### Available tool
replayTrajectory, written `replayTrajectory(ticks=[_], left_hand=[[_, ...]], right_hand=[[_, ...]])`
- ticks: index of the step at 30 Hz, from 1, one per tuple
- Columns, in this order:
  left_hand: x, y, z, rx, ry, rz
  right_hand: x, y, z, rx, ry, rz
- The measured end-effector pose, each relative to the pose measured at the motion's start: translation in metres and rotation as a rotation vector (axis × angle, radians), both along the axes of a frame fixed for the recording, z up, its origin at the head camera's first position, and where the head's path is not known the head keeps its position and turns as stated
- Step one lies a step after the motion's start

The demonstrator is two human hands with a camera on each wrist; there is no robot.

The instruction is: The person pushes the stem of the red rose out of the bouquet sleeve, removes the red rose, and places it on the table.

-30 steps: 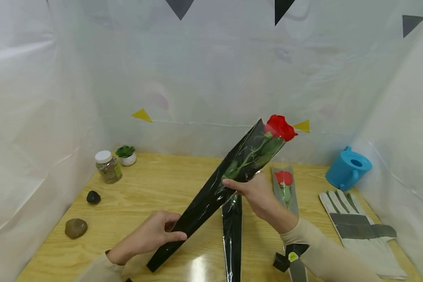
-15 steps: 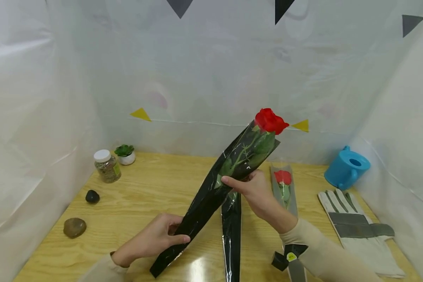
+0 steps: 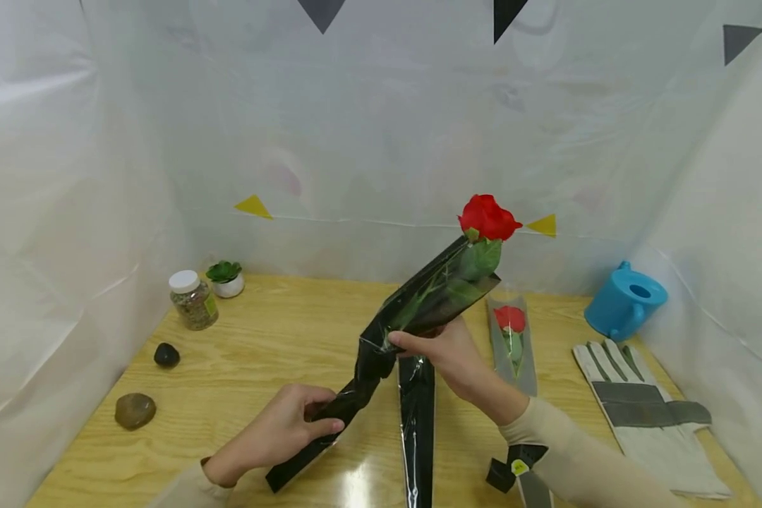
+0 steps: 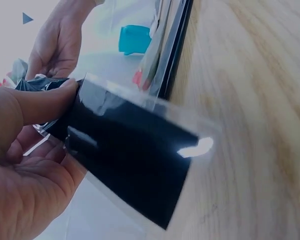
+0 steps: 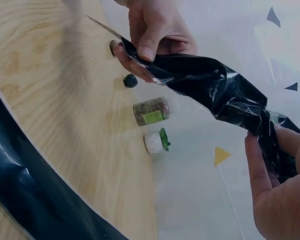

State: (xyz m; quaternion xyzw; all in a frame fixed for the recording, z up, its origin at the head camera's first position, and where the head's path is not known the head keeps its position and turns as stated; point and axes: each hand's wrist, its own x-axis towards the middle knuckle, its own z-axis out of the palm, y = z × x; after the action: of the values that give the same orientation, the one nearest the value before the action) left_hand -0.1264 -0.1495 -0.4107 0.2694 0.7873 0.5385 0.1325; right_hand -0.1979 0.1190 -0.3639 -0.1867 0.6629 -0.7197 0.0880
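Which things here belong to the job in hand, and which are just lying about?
Belonging: red rose; its black wrapper, being held; perhaps the gray-wrapped rose and second black package.

Apparently just lying about: blue watering can; work glove; jar; potted plant; black stone; brown stone.

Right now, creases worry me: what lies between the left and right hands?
Between the left hand and the right hand runs a bent, creased stretch of black wrapper, seen in the head view.

Jar (image 3: 194, 303) and potted succulent (image 3: 226, 279) at mid-left of the frame, two stones (image 3: 135, 411) below them, held wrapped rose (image 3: 373, 360) across centre over the table (image 3: 279, 331), watering can (image 3: 624, 303) mid-right, work glove (image 3: 650, 423) lower right
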Motion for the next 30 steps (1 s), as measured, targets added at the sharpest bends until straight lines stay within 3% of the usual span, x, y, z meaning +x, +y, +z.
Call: replayTrajectory(ticks=[4, 18, 26, 30], left_hand=[[-0.001, 0.003, -0.001, 0.007, -0.016, 0.029], [-0.003, 0.009, -0.004, 0.017, 0.01, 0.033], [-0.006, 0.007, -0.004, -0.004, 0.036, -0.019], [-0.006, 0.003, -0.006, -0.034, -0.03, -0.032]], right_hand=[[0.002, -0.004, -0.005, -0.026, -0.001, 0.041], [0.006, -0.009, -0.013, -0.04, -0.055, 0.067], [0.006, -0.005, -0.007, -0.038, -0.064, 0.078], [0.002, 0.0, -0.002, -0.047, -0.07, 0.033]])
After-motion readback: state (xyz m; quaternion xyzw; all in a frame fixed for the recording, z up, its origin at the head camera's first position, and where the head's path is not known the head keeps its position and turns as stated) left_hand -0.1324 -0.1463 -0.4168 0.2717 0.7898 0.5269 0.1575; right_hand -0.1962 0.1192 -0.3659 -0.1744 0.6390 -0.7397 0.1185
